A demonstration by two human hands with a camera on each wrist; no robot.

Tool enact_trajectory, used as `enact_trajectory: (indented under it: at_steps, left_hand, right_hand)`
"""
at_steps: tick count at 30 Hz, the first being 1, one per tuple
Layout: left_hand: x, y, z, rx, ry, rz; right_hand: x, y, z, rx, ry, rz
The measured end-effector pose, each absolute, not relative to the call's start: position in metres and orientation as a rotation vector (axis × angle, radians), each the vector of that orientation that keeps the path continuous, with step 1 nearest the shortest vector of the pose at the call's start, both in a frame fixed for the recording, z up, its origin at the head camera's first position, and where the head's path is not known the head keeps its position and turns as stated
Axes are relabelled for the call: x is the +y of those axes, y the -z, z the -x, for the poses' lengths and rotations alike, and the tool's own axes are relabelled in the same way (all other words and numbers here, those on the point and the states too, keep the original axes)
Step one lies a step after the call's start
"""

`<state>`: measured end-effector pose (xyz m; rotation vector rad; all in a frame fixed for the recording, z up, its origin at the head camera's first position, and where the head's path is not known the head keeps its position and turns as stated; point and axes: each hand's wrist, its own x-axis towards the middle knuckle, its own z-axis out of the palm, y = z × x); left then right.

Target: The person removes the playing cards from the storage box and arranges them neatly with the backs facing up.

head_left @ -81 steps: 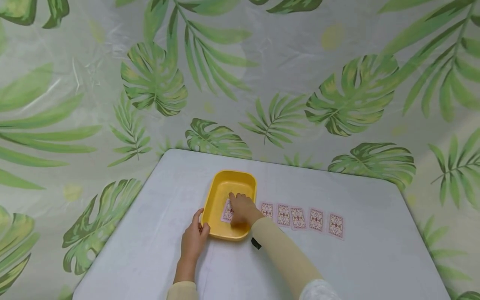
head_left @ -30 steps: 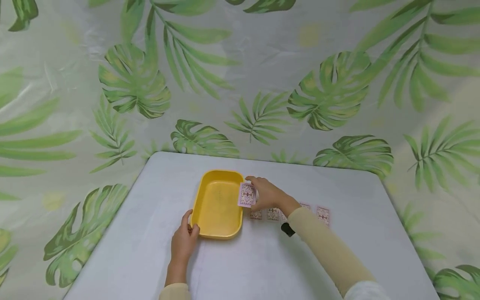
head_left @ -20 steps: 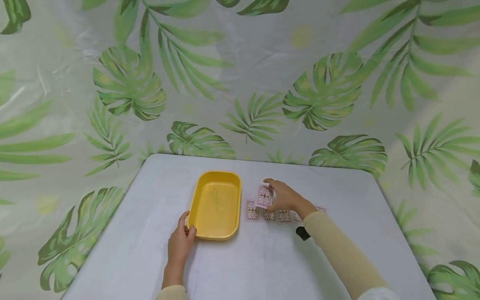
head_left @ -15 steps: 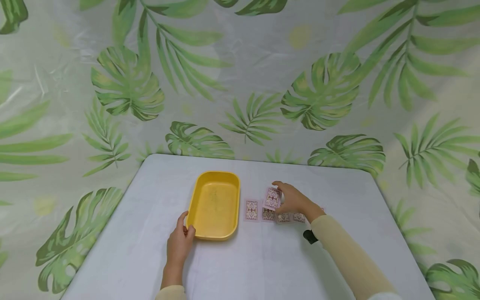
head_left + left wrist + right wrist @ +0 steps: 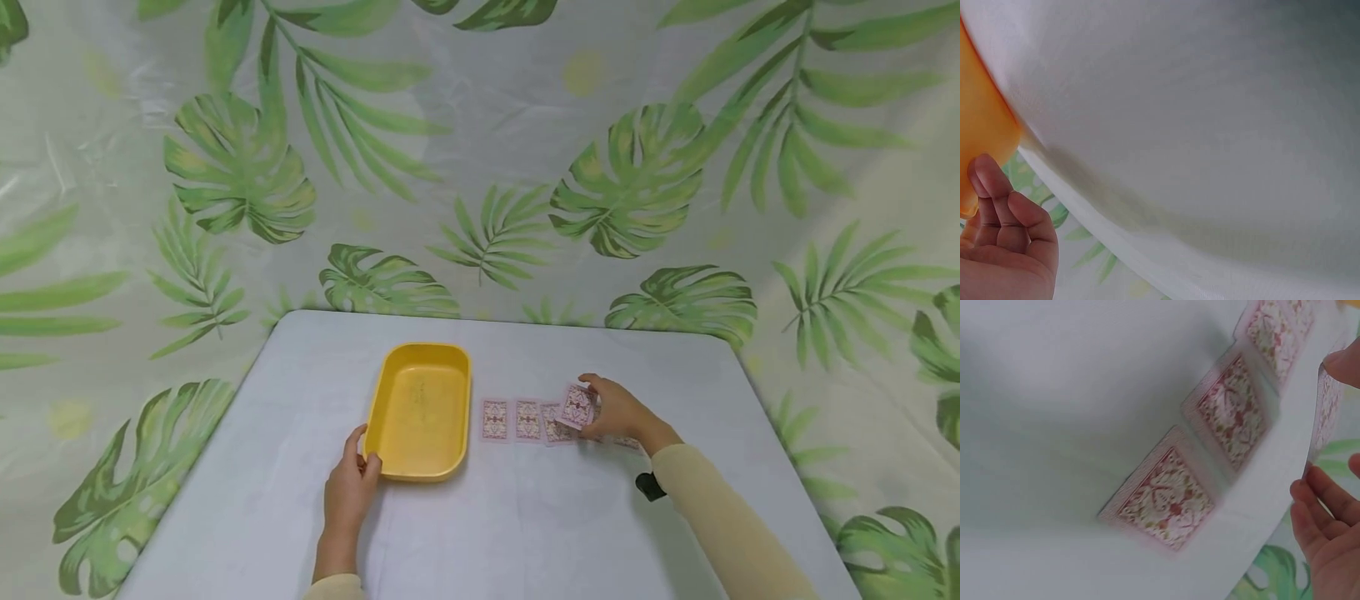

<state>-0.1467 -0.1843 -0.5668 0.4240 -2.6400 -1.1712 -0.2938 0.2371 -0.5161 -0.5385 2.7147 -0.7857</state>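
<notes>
My left hand (image 5: pixel 348 487) holds the yellow tray (image 5: pixel 420 412) at its near left corner, fingers on the outside and thumb at the rim. In the left wrist view, curled fingers (image 5: pixel 1013 231) meet the tray's orange-yellow side (image 5: pixel 985 112). Pinched by its edges between thumb and fingers of my right hand (image 5: pixel 621 412) is a playing card (image 5: pixel 577 406), patterned back up and slightly tilted. It hangs over a row of similar face-down cards (image 5: pixel 528 419), hiding part of it. The right wrist view shows the held card (image 5: pixel 1325 412) nearly edge-on, above the table.
The row starts with a card (image 5: pixel 494 419) just right of the tray and runs on beneath the right hand. One card (image 5: pixel 553 425) lies slightly askew. A white cloth (image 5: pixel 480 533) covers the table, and a leaf-patterned sheet (image 5: pixel 510 167) hangs behind.
The right hand took a card out of the tray, lifted it over the right rim and carried it rightward above the row. The left hand keeps its hold on the tray.
</notes>
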Motion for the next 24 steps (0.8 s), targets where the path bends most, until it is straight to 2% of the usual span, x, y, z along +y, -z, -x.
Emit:
enact_trajectory:
  at_steps: [24]
  left_hand:
    - [-0.183, 0.563, 0.145, -2.66, 1.168, -0.438]
  right_hand:
    - [0.323, 0.533, 0.279, 2.787, 0.745, 0.449]
